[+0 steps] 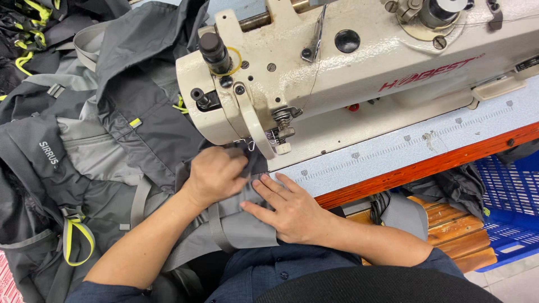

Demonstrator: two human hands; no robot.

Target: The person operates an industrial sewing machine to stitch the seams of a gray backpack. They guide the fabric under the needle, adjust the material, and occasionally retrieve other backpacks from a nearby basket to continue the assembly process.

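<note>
The right hand (292, 210) lies flat, fingers spread, on grey woven fabric (247, 227); just beside it, the left hand (216, 174) pinches dark cloth (254, 161) under the cream sewing machine (337, 67).

You sit at a pale grey work surface (449, 132) with an orange-red wooden front edge (426, 165). Beneath it, to your right, wooden slats (455, 233) lie beside a blue plastic lattice crate (508, 207). A strip of light tiled floor (514, 283) shows under even, bright light.
</note>
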